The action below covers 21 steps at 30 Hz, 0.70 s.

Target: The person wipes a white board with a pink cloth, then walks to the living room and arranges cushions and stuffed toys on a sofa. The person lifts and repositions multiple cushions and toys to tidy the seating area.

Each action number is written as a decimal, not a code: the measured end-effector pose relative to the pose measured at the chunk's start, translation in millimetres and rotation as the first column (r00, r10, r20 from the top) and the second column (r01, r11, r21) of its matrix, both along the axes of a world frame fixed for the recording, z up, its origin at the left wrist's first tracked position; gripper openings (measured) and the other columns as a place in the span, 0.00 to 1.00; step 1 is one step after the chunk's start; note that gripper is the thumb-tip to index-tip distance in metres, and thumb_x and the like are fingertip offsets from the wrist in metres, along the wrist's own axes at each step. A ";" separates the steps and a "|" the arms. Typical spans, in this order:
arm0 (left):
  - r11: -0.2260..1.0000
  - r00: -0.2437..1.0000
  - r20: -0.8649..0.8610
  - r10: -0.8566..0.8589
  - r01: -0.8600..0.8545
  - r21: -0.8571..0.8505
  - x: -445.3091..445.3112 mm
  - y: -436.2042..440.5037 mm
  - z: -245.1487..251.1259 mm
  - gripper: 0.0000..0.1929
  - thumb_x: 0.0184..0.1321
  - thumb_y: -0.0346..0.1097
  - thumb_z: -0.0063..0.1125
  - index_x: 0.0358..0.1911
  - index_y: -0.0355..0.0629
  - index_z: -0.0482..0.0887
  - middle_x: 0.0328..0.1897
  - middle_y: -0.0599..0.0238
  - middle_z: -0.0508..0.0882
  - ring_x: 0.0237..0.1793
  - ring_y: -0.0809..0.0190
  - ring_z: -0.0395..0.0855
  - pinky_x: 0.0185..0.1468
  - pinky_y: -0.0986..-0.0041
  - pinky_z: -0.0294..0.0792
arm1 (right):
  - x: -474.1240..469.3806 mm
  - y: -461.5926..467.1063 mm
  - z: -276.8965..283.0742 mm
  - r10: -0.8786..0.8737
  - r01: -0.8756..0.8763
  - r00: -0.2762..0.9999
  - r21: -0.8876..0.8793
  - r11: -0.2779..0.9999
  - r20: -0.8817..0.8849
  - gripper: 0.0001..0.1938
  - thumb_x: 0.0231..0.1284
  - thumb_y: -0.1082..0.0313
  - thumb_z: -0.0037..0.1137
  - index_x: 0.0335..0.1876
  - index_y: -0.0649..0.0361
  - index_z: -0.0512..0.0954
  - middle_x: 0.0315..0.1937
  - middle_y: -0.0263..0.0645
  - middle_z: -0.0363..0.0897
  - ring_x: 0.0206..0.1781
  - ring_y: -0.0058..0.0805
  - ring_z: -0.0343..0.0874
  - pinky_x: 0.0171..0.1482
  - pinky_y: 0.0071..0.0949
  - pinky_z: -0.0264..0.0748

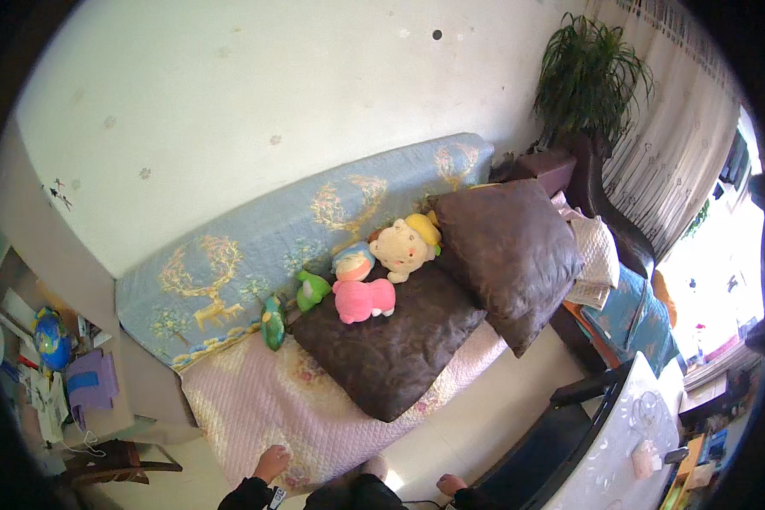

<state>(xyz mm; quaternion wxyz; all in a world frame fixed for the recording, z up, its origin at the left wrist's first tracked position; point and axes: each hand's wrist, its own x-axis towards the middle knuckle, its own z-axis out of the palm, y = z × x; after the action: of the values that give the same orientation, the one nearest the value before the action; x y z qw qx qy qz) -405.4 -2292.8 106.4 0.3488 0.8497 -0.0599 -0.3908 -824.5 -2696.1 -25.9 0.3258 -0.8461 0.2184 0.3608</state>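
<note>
My left hand hovers over the front edge of a sofa's pink quilted cover, fingers curled, with nothing visible in it. A watch is on that wrist. Lower right, my right hand is above the floor, its fingers also curled and seemingly holding nothing. Before me a dark brown cushion lies flat on the seat, and another brown cushion leans on it. Plush toys gather along the backrest: a pink one, a cream one with a yellow hat, a blue-and-white one and a green one.
A green-and-yellow toy rests by the blue backrest cover. At left, a desk bears a globe. A white-topped table stands at right. A potted plant is near the curtain. Folded blankets lie right of the cushions.
</note>
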 end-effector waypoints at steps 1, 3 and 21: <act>0.998 0.997 -0.038 0.062 -0.063 -0.017 -3.2 13.5 -7.0 0.28 0.62 0.47 0.65 0.60 0.34 0.80 0.56 0.44 0.85 0.51 0.46 0.87 0.56 0.60 0.77 | 1.6 8.3 3.4 -0.099 0.099 0.995 0.000 0.995 -0.011 0.24 0.63 0.48 0.51 0.52 0.61 0.84 0.51 0.57 0.85 0.57 0.56 0.82 0.62 0.48 0.77; 0.997 0.998 -0.013 0.057 -0.057 0.057 -7.2 42.7 -28.1 0.26 0.61 0.47 0.65 0.58 0.35 0.81 0.57 0.43 0.85 0.52 0.45 0.86 0.57 0.60 0.77 | 11.9 29.5 15.8 -0.293 0.293 0.956 -0.002 0.956 -0.031 0.24 0.63 0.48 0.51 0.52 0.62 0.84 0.49 0.57 0.85 0.55 0.56 0.82 0.61 0.48 0.77; 0.778 0.707 -0.376 0.599 -0.626 0.063 -37.1 154.8 -81.7 0.18 0.59 0.40 0.64 0.49 0.38 0.83 0.33 0.60 0.82 0.32 0.60 0.82 0.35 0.61 0.81 | 192.6 22.6 136.5 -0.186 0.194 0.973 -0.049 0.980 0.135 0.22 0.64 0.51 0.53 0.53 0.62 0.83 0.47 0.56 0.86 0.53 0.55 0.84 0.59 0.46 0.78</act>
<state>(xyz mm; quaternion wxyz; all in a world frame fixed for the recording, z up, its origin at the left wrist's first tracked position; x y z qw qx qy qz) -442.6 -2138.0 24.7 0.4926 0.7175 0.2796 -0.4055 -631.9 -2673.5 110.6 0.3461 -0.8526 0.2876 0.2655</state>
